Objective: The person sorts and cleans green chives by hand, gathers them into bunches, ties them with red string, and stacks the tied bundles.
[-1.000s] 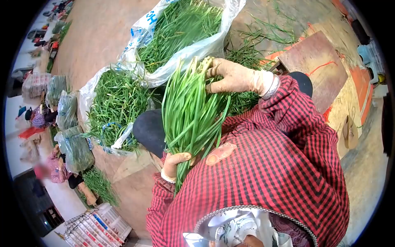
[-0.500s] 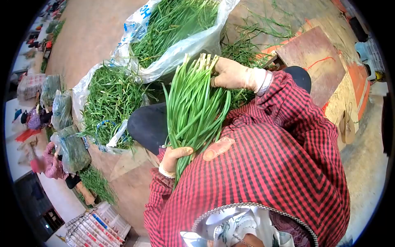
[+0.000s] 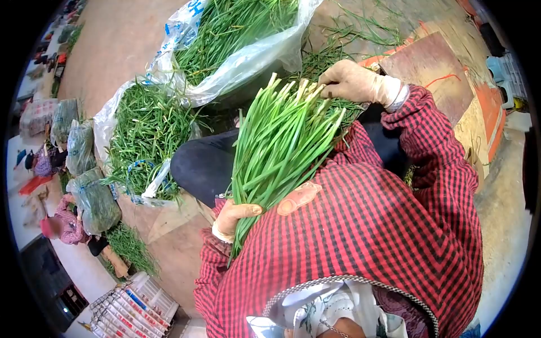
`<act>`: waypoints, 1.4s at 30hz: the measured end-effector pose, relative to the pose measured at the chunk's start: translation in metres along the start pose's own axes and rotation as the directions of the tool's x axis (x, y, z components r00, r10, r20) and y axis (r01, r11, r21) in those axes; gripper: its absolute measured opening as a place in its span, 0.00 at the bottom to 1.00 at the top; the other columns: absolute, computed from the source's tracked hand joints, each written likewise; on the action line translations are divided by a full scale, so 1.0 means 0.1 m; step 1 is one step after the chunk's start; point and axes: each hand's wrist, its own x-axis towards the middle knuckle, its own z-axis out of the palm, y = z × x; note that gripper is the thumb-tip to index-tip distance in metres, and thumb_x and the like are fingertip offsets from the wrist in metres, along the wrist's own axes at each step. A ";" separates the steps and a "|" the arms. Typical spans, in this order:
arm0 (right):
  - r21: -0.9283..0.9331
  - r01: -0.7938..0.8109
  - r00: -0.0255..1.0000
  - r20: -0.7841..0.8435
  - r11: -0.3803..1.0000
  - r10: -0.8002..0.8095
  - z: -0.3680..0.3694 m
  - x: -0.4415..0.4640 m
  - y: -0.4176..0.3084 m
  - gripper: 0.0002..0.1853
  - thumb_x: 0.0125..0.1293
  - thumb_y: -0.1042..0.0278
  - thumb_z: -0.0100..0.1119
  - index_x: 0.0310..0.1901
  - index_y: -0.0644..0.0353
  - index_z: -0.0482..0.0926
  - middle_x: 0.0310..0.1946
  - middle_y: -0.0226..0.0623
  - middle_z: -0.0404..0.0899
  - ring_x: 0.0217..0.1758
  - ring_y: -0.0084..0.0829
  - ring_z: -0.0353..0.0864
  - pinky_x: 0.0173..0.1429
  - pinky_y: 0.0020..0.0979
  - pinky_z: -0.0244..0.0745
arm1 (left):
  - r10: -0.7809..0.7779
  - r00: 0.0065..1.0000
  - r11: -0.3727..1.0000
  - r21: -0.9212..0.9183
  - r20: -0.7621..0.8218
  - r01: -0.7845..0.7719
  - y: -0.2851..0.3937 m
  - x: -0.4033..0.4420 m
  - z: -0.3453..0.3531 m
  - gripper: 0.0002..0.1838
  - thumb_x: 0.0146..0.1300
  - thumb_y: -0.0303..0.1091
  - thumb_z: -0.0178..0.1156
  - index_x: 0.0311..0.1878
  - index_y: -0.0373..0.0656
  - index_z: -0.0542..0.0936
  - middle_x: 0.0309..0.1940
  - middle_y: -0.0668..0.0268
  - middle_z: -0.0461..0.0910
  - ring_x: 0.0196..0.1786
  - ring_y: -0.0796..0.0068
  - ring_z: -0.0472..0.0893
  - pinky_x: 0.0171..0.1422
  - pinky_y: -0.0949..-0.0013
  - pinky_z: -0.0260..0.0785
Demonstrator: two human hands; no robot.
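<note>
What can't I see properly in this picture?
Left hand: head view, most of its fingers hidden behind the green stalks.
Upper plastic bag: head view, far end cut off by the top edge.
Co-worker's head: head view, covered by a blur.
Red thing far off at left: head view, too small to name.

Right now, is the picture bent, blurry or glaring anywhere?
Head view, edges: the black, rounded border suggests a very wide lens. Head view, middle: the bunch in the left hand looks fairly sharp. Head view, top: the greens look hazy, and their bag shines pale.
</note>
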 end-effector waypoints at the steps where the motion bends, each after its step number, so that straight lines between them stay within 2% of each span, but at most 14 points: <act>1: -0.075 -0.008 0.999 -0.040 0.997 0.005 -0.02 -0.01 0.08 0.14 0.59 0.60 0.62 0.43 0.59 0.85 0.32 0.48 0.83 0.36 0.45 0.83 0.46 0.39 0.76 | -0.002 1.000 1.000 -0.001 -0.001 0.002 0.01 -0.01 0.03 0.27 0.51 0.22 0.66 0.58 0.31 0.77 0.48 0.58 0.83 0.50 0.69 0.81 0.60 0.66 0.70; 4: -0.117 -0.126 0.977 -0.187 0.985 0.103 -0.17 -0.08 0.43 0.15 0.60 0.60 0.60 0.42 0.61 0.85 0.33 0.46 0.83 0.38 0.41 0.83 0.45 0.36 0.76 | 0.052 0.998 0.996 -0.076 -0.033 -0.054 0.00 -0.03 0.06 0.25 0.51 0.22 0.63 0.56 0.30 0.77 0.45 0.57 0.84 0.44 0.71 0.82 0.53 0.69 0.72; 7: -0.015 -0.495 0.746 -0.521 0.869 0.416 -0.41 -0.19 0.98 0.16 0.61 0.57 0.61 0.44 0.60 0.85 0.40 0.44 0.84 0.46 0.41 0.82 0.53 0.35 0.75 | 0.091 0.989 0.955 -0.293 0.117 -0.053 -0.12 -0.02 -0.02 0.27 0.52 0.29 0.61 0.57 0.28 0.76 0.46 0.51 0.83 0.31 0.73 0.78 0.37 0.73 0.70; 10: -0.327 -0.421 0.698 -0.712 0.846 0.072 -0.09 -0.21 0.91 0.21 0.59 0.51 0.63 0.48 0.56 0.84 0.53 0.46 0.80 0.59 0.44 0.76 0.64 0.38 0.70 | 0.163 0.984 0.940 -0.314 0.075 -0.132 0.02 -0.07 0.14 0.28 0.51 0.30 0.61 0.58 0.27 0.75 0.46 0.52 0.83 0.32 0.73 0.78 0.37 0.74 0.70; 14: -0.139 -0.034 0.932 -0.361 0.990 -0.018 0.26 -0.05 -0.27 0.26 0.60 0.47 0.66 0.53 0.56 0.81 0.63 0.48 0.71 0.71 0.49 0.61 0.74 0.47 0.56 | 0.112 0.992 0.968 -0.233 0.059 -0.095 0.05 -0.01 0.13 0.28 0.51 0.28 0.62 0.58 0.28 0.76 0.49 0.53 0.83 0.38 0.73 0.81 0.43 0.73 0.73; 16: -0.325 0.138 0.919 -0.311 0.936 -0.243 0.55 0.10 -0.31 0.28 0.59 0.39 0.62 0.51 0.54 0.84 0.60 0.47 0.74 0.67 0.51 0.67 0.71 0.46 0.60 | 0.125 0.992 0.960 -0.256 0.014 -0.117 -0.05 0.02 0.12 0.27 0.51 0.25 0.61 0.57 0.28 0.76 0.49 0.53 0.83 0.41 0.71 0.82 0.47 0.71 0.73; 22: 0.384 0.254 0.957 -0.233 0.888 -0.173 0.83 0.27 -0.26 0.22 0.57 0.52 0.64 0.47 0.59 0.83 0.49 0.47 0.81 0.54 0.44 0.78 0.60 0.39 0.71 | 0.098 0.995 0.930 -0.355 -0.017 -0.098 -0.17 0.02 0.07 0.19 0.50 0.20 0.62 0.49 0.29 0.82 0.46 0.56 0.84 0.49 0.67 0.82 0.59 0.66 0.72; 24: 0.367 0.074 0.988 -0.153 0.927 -0.019 0.81 0.17 -0.19 0.20 0.58 0.54 0.62 0.46 0.60 0.83 0.43 0.46 0.82 0.47 0.48 0.81 0.55 0.39 0.74 | 0.103 0.995 0.943 -0.317 -0.019 -0.103 -0.34 0.08 -0.09 0.16 0.50 0.20 0.63 0.46 0.30 0.83 0.44 0.57 0.85 0.48 0.68 0.83 0.58 0.65 0.73; 27: -0.156 0.076 0.967 -0.231 0.985 -0.111 0.53 0.00 -0.23 0.12 0.60 0.64 0.59 0.42 0.62 0.79 0.39 0.44 0.80 0.41 0.47 0.81 0.45 0.40 0.76 | 0.041 0.997 0.986 -0.159 -0.059 -0.050 -0.30 0.05 -0.10 0.33 0.46 0.22 0.62 0.62 0.32 0.72 0.55 0.53 0.80 0.54 0.61 0.80 0.64 0.59 0.69; 30: -0.359 -0.074 0.960 -0.279 0.930 -0.031 0.41 -0.10 0.08 0.11 0.60 0.62 0.57 0.38 0.61 0.78 0.36 0.44 0.78 0.41 0.48 0.80 0.46 0.43 0.76 | 0.005 0.998 0.999 0.044 -0.068 -0.002 -0.11 -0.07 -0.03 0.31 0.46 0.23 0.63 0.59 0.32 0.76 0.54 0.56 0.81 0.54 0.65 0.80 0.63 0.62 0.69; 34: -0.330 -0.586 0.810 -0.219 0.740 0.544 -0.04 -0.24 0.52 0.18 0.62 0.61 0.57 0.52 0.55 0.80 0.45 0.47 0.81 0.48 0.48 0.81 0.52 0.44 0.76 | 0.140 0.990 0.971 -0.192 -0.027 -0.143 -0.11 -0.10 0.06 0.18 0.51 0.22 0.67 0.48 0.32 0.82 0.45 0.59 0.85 0.47 0.70 0.83 0.55 0.68 0.73; 36: -0.413 -0.635 0.768 -0.244 0.653 0.593 -0.06 -0.22 0.43 0.22 0.63 0.55 0.60 0.57 0.55 0.80 0.53 0.49 0.79 0.58 0.47 0.78 0.59 0.40 0.73 | 0.118 0.993 0.984 -0.129 -0.030 -0.121 -0.17 -0.09 -0.02 0.21 0.51 0.20 0.66 0.51 0.33 0.81 0.46 0.60 0.84 0.47 0.71 0.82 0.55 0.68 0.74; 38: 0.094 -0.135 0.952 -0.262 0.986 0.156 0.03 -0.22 0.30 0.25 0.63 0.48 0.62 0.54 0.57 0.82 0.56 0.48 0.78 0.63 0.40 0.75 0.66 0.38 0.68 | 0.112 0.993 0.986 -0.119 -0.033 -0.115 -0.12 -0.08 0.04 0.21 0.50 0.20 0.66 0.52 0.33 0.81 0.46 0.60 0.84 0.47 0.70 0.82 0.55 0.68 0.73; 42: 0.180 0.067 0.997 0.013 0.981 -0.071 0.37 -0.10 -0.16 0.20 0.66 0.57 0.62 0.53 0.63 0.80 0.60 0.44 0.75 0.66 0.33 0.70 0.70 0.35 0.63 | 0.048 0.999 0.993 -0.109 -0.021 -0.050 -0.04 -0.05 0.06 0.25 0.50 0.19 0.66 0.55 0.34 0.79 0.48 0.60 0.83 0.49 0.69 0.82 0.58 0.66 0.72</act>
